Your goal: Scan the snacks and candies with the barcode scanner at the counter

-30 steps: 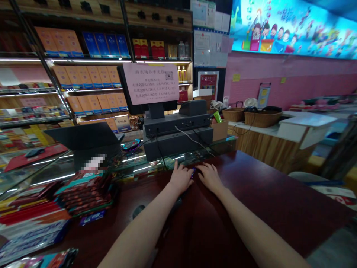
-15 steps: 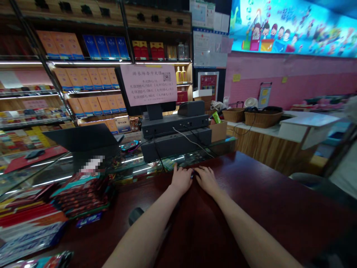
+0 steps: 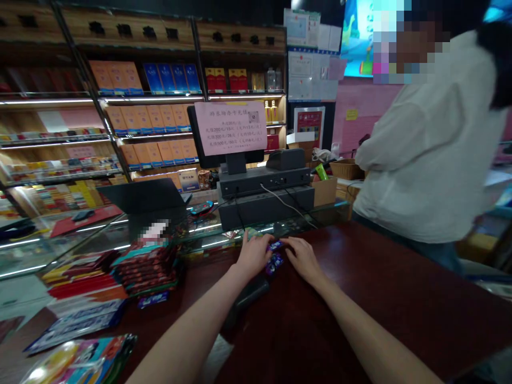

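Between my hands, over the dark red table (image 3: 384, 298), is a small blue-purple packet (image 3: 274, 263). My left hand (image 3: 254, 255) has its fingers closed on the packet's left side. My right hand (image 3: 303, 258) touches the packet's upper right end with its fingertips, thumb and fingers drawn together. A dark cylindrical object (image 3: 252, 294) lies under my left wrist, partly hidden by the forearm.
Stacked dark red packages (image 3: 146, 266) and flat coloured packets (image 3: 86, 314) lie on the left. A monitor with a pink sign (image 3: 230, 128) stands ahead on a glass counter. At the right stands a person in a white top (image 3: 424, 144).
The blue-purple packet now shows between my hands. A person has come into view at the right. The view has turned slightly left, and the dark cylinder shows more fully.
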`<state>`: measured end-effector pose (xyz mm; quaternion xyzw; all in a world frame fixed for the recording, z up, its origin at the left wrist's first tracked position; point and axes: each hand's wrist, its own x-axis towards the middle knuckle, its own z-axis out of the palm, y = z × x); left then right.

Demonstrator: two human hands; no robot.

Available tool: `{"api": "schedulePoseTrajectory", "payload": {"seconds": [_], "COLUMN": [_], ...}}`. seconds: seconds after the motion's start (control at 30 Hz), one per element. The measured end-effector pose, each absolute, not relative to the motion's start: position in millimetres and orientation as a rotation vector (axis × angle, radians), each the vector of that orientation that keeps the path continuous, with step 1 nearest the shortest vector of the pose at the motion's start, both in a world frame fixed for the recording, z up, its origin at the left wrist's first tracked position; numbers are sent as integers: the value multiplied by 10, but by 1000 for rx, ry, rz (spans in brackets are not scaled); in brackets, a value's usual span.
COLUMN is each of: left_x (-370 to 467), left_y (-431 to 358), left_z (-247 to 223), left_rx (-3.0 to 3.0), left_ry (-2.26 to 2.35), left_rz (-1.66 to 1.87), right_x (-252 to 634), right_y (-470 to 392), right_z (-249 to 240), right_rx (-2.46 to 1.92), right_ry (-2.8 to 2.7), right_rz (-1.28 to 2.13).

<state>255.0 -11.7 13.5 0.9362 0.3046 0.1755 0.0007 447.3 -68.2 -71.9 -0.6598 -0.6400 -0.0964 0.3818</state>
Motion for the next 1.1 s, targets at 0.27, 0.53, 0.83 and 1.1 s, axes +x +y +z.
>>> {"api": "schedulePoseTrajectory", "payload": {"seconds": [0.27, 0.53, 0.83, 1.1], "left_x": [1874, 1251, 741, 476], "left_y": [-107, -138, -221, -308], "left_z": [133, 35, -46, -150], "left_rx": [2781, 2590, 2519, 2781], "left_ry": [981, 1055, 1122, 1176], "left_rz": [712, 814, 957, 1103], "right_x": [3973, 3452, 2922, 2680], "right_y": [-639, -597, -588, -574], "right_z": [-533, -389, -231, -244], "right_rx": [-1553, -1433, -1287, -1235], "right_ry": [-1726, -1808, -1770, -1715], "right_rz": [-239, -103, 127, 302]}}
